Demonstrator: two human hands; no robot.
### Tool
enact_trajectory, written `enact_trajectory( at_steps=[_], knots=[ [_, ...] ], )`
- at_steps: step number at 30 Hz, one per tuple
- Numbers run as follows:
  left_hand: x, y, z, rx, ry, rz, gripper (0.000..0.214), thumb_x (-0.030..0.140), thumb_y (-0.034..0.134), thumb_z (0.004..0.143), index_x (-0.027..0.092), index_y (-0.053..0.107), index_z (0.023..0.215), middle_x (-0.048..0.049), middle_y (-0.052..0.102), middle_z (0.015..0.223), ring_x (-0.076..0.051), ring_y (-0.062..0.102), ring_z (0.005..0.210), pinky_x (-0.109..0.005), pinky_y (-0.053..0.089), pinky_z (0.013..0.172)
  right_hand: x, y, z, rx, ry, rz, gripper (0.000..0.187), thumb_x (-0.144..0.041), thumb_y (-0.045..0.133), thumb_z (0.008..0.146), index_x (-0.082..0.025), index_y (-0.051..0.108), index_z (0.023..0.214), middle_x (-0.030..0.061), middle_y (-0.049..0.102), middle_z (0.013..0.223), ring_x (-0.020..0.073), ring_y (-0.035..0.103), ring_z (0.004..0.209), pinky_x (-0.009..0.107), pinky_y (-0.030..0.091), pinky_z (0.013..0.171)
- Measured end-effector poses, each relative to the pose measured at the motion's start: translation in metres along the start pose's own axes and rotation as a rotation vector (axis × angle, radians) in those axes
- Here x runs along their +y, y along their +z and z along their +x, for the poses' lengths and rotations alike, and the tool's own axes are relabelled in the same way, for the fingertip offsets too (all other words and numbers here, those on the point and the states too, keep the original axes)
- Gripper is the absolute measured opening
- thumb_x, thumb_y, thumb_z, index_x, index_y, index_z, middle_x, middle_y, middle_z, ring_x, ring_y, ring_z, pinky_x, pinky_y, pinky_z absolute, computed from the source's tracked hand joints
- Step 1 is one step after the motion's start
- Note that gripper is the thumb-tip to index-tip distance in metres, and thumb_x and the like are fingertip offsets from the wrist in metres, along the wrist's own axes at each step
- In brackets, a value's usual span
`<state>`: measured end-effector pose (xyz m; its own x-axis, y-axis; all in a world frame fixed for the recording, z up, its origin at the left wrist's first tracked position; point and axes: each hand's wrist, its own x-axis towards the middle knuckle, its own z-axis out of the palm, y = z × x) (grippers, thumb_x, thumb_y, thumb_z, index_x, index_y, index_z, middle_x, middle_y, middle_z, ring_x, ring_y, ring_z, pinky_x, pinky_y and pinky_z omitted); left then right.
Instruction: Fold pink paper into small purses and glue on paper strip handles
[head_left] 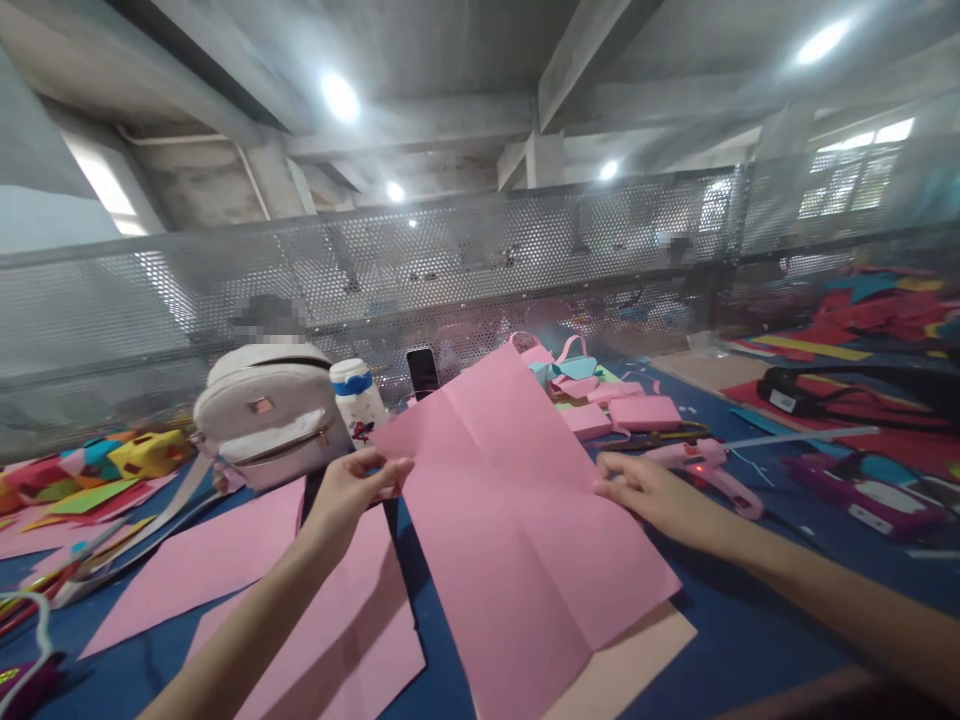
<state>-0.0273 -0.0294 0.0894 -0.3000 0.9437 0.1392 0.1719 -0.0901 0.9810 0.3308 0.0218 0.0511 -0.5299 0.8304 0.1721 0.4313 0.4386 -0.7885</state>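
Observation:
A large pink sheet of paper [495,490], creased with fold lines, is held up at a tilt in front of me. My left hand [367,478] pinches its left edge between thumb and fingers. On the opposite edge, my right hand [634,490] grips the same sheet with curled fingers. Beneath its lower corner shows a pale peach sheet [630,665]. More pink paper [352,620] lies on the blue table under my left forearm. A pink glue gun [709,468] with a small lit red light rests just beyond my right hand.
A white backpack [270,415], a white bottle with a blue band [356,395] and a phone [423,372] stand at the back. Pink paper pieces [645,412] are piled behind the sheet. A purple device [866,495] sits at right. A perforated metal screen [450,270] borders the table.

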Motion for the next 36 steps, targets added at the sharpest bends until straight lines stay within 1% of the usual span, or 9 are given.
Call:
enact_trajectory(
  at_steps=[5,11,14,18,21,27,29,32,36],
  knots=[
    [0.005,0.007,-0.009,0.004,0.063,0.003,0.034,0.046,0.084,0.064,0.017,0.068,0.074,0.0011,0.065,0.071,-0.012,0.061,0.069,-0.017,0.046,0.058,0.007,0.010,0.003,-0.008,0.010,0.121,0.045,-0.062,0.050,0.088,-0.022,0.036,0.073,-0.0079,0.032,0.058,0.0105,0.034,0.050,0.022,0.021,0.047],
    [-0.023,0.036,-0.045,-0.374,-0.233,-0.071,0.054,0.042,0.085,0.065,0.016,0.070,0.109,-0.0129,0.074,0.107,-0.032,0.070,0.102,-0.038,0.057,0.083,0.004,0.029,0.005,0.048,0.030,0.361,0.050,-0.071,0.051,0.083,-0.022,0.040,0.079,-0.0108,0.035,0.051,0.0073,0.026,0.038,0.021,0.018,0.039],
    [-0.035,0.043,-0.053,-0.406,-0.264,-0.049,0.057,0.046,0.083,0.065,0.013,0.069,0.109,-0.0169,0.074,0.108,-0.038,0.068,0.104,-0.046,0.057,0.087,0.003,0.035,0.003,-0.014,0.034,0.397,0.047,-0.066,0.056,0.083,-0.020,0.047,0.083,-0.0092,0.041,0.052,0.0073,0.031,0.038,0.020,0.020,0.038],
    [-0.029,0.036,-0.044,-0.291,-0.112,0.096,0.061,0.046,0.077,0.070,0.016,0.063,0.121,-0.0158,0.067,0.126,-0.038,0.063,0.115,-0.049,0.053,0.095,-0.001,0.043,-0.009,-0.238,0.051,0.417,0.036,-0.051,0.063,0.083,-0.016,0.058,0.085,0.0008,0.063,0.065,0.0115,0.053,0.045,0.020,0.037,0.043],
    [-0.019,0.026,-0.034,-0.258,0.063,0.286,0.062,0.040,0.071,0.075,0.022,0.057,0.133,-0.0099,0.055,0.143,-0.034,0.049,0.134,-0.047,0.039,0.111,-0.011,0.047,-0.023,-0.487,0.117,0.422,0.027,-0.037,0.054,0.088,-0.014,0.060,0.073,0.0026,0.064,0.058,0.0132,0.059,0.045,0.023,0.047,0.049],
    [0.001,0.016,-0.023,-0.485,0.158,0.571,0.061,0.035,0.065,0.080,0.026,0.053,0.139,-0.0061,0.044,0.152,-0.029,0.033,0.145,-0.047,0.020,0.120,-0.060,0.024,-0.045,-0.739,-0.008,0.267,0.018,-0.010,0.057,0.086,-0.015,0.074,0.085,0.0010,0.072,0.072,0.0118,0.067,0.064,0.018,0.050,0.062],
    [0.009,0.016,-0.020,-0.585,0.194,0.619,0.061,0.034,0.066,0.080,0.026,0.054,0.139,-0.0061,0.045,0.151,-0.029,0.034,0.144,-0.046,0.021,0.120,-0.076,0.012,-0.047,-0.722,-0.096,0.172,0.022,-0.007,0.060,0.086,-0.018,0.076,0.096,0.0008,0.074,0.084,0.0125,0.070,0.076,0.017,0.050,0.066],
    [0.018,0.022,-0.017,-0.674,0.229,0.669,0.058,0.033,0.067,0.079,0.026,0.058,0.136,-0.0064,0.052,0.146,-0.030,0.042,0.139,-0.044,0.028,0.117,-0.086,0.001,-0.042,-0.510,-0.316,-0.011,0.033,-0.012,0.060,0.091,-0.025,0.067,0.120,0.0017,0.071,0.115,0.0149,0.067,0.104,0.021,0.051,0.085],
    [0.022,0.036,-0.013,-0.734,0.237,0.713,0.054,0.030,0.069,0.077,0.027,0.063,0.130,-0.0059,0.062,0.136,-0.030,0.058,0.124,-0.040,0.040,0.108,-0.069,0.003,-0.017,-0.158,-0.608,-0.433,0.054,-0.019,0.058,0.093,-0.020,0.044,0.145,0.0117,0.046,0.150,0.0255,0.040,0.139,0.044,0.033,0.115]
  ],
)
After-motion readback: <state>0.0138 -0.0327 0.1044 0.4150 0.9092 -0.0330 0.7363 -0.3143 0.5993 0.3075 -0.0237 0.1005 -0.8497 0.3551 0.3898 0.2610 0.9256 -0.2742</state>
